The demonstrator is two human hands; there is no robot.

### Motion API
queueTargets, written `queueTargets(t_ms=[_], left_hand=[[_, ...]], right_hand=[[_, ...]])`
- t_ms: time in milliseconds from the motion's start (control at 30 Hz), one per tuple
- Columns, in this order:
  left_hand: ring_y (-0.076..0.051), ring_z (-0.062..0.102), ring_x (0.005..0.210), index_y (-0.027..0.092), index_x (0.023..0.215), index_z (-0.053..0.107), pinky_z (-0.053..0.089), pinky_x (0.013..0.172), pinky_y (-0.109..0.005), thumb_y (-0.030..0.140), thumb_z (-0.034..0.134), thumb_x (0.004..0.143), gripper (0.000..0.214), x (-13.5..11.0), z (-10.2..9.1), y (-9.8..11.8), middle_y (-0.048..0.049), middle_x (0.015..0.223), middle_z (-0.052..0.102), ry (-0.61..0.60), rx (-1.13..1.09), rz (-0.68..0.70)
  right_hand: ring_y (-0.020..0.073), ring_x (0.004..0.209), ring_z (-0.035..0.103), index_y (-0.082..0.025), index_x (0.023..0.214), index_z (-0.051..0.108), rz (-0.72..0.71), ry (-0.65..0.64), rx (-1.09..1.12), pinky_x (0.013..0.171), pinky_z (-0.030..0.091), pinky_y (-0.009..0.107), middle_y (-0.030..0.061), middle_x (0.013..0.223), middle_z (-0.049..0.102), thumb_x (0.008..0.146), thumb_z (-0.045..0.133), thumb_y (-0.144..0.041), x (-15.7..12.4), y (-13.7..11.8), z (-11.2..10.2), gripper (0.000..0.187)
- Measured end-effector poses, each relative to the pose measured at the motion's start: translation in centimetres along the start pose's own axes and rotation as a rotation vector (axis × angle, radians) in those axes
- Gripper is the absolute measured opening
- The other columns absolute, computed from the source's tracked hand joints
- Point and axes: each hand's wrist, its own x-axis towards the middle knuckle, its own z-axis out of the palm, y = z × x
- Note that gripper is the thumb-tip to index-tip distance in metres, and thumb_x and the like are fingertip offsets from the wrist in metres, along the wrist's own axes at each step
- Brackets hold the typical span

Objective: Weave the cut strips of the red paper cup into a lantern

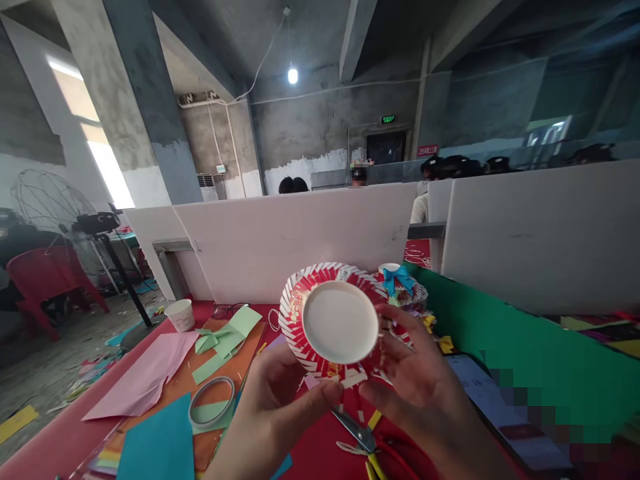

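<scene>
The left hand (280, 387) is closed around the left side of a red-and-white paper piece (341, 322), whose right side is gripped by the right hand (420, 363). The piece is held above the red table (315, 440), its round side turned to the camera, with 2 thumbs placed at its near edge.

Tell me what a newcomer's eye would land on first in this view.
First, the round red-and-white paper craft with its pale disc, held up near the middle between the left hand and right hand. Next, the bright blue bow just beyond it to the right, and the blue paper sheet at lower left. Overhead, the lit bulb stands out against the grey ceiling and wall.
</scene>
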Motion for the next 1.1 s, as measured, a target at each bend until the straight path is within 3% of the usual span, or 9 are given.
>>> queueTargets(t_ms=[100, 200, 333, 433, 567, 700, 900, 1000, 1100], left_hand=[[-0.029, 0.069, 0.096, 0.017, 0.087, 0.075, 0.055, 0.078, -0.035, 0.016, 0.080, 0.065, 0.022, 2.0, 1.5, 0.6, -0.0096, 0.093, 0.078, -0.061, -0.058, -0.026], [-0.027, 0.071, 0.085, 0.018, 0.084, 0.077, 0.056, 0.074, -0.036, 0.020, 0.077, 0.068, 0.016, 4.0, 2.3, 1.8, -0.0092, 0.087, 0.079, -0.132, -0.082, -0.051], [-0.027, 0.072, 0.080, 0.018, 0.083, 0.078, 0.055, 0.072, -0.034, 0.021, 0.077, 0.066, 0.017, 6.1, 1.0, 2.7, -0.0087, 0.084, 0.079, -0.176, -0.106, -0.097], [-0.025, 0.071, 0.074, 0.018, 0.081, 0.077, 0.054, 0.067, -0.031, 0.022, 0.081, 0.060, 0.021, 7.0, -1.5, 2.2, -0.0074, 0.079, 0.078, -0.164, -0.126, -0.148], [-0.025, 0.071, 0.077, 0.019, 0.087, 0.077, 0.054, 0.072, -0.032, 0.024, 0.081, 0.061, 0.027, 8.2, -5.7, 1.8, -0.0075, 0.082, 0.078, -0.191, -0.132, -0.168], [-0.026, 0.071, 0.083, 0.019, 0.087, 0.077, 0.054, 0.076, -0.033, 0.020, 0.078, 0.066, 0.021, 10.1, -10.6, 2.5, -0.0080, 0.087, 0.078, -0.195, -0.102, -0.134], [-0.027, 0.070, 0.087, 0.019, 0.092, 0.076, 0.053, 0.078, -0.034, 0.021, 0.075, 0.071, 0.021, 11.9, -17.8, 3.3, -0.0083, 0.089, 0.078, -0.325, -0.135, -0.132], [-0.029, 0.069, 0.092, 0.018, 0.096, 0.074, 0.052, 0.082, -0.036, 0.020, 0.075, 0.072, 0.024, 12.0, -19.8, 2.9, -0.0092, 0.093, 0.077, -0.308, -0.130, -0.121], [-0.030, 0.067, 0.098, 0.016, 0.097, 0.073, 0.051, 0.085, -0.038, 0.020, 0.075, 0.072, 0.026, 11.8, -20.5, 2.1, -0.0111, 0.096, 0.077, -0.295, -0.106, -0.100]], right_hand=[[0.0295, 0.094, 0.070, -0.030, 0.117, 0.046, 0.086, -0.004, 0.112, 0.078, 0.057, 0.043, 0.0073, 0.099, 0.073, 0.060, 0.082, -0.041, 1.5, -0.8, -0.5, 0.068], [0.0315, 0.098, 0.069, -0.026, 0.106, 0.054, 0.118, -0.048, 0.144, 0.082, 0.055, 0.046, 0.0114, 0.106, 0.073, 0.060, 0.081, -0.046, 2.9, -1.5, -1.3, 0.057], [0.0284, 0.110, 0.062, -0.027, 0.102, 0.061, 0.103, 0.035, 0.061, 0.090, 0.049, 0.041, 0.0111, 0.119, 0.066, 0.055, 0.083, -0.052, 4.7, -2.3, -2.1, 0.058], [0.0255, 0.113, 0.060, -0.026, 0.103, 0.066, 0.131, 0.029, 0.026, 0.093, 0.047, 0.037, 0.0108, 0.118, 0.067, 0.059, 0.080, -0.055, 6.1, -1.9, -1.3, 0.055], [0.0299, 0.101, 0.066, -0.022, 0.091, 0.071, 0.234, -0.037, 0.031, 0.092, 0.047, 0.044, 0.0118, 0.100, 0.073, 0.053, 0.083, -0.053, 7.5, 1.1, 1.3, 0.051], [0.0265, 0.101, 0.067, -0.022, 0.103, 0.068, 0.345, -0.020, 0.070, 0.089, 0.050, 0.042, 0.0119, 0.107, 0.071, 0.071, 0.074, -0.050, 8.8, 4.7, 4.4, 0.043], [0.0272, 0.095, 0.069, -0.023, 0.096, 0.074, 0.438, -0.174, 0.200, 0.088, 0.051, 0.039, 0.0101, 0.093, 0.075, 0.054, 0.085, -0.048, 10.5, 8.3, 11.5, 0.050], [0.0272, 0.091, 0.070, -0.025, 0.091, 0.075, 0.422, -0.158, 0.234, 0.085, 0.052, 0.039, 0.0069, 0.086, 0.076, 0.049, 0.088, -0.046, 10.7, 9.9, 13.9, 0.049], [0.0230, 0.086, 0.070, -0.026, 0.087, 0.076, 0.390, -0.090, 0.204, 0.077, 0.054, 0.031, 0.0039, 0.082, 0.077, 0.053, 0.089, -0.035, 10.4, 11.0, 14.7, 0.037]])
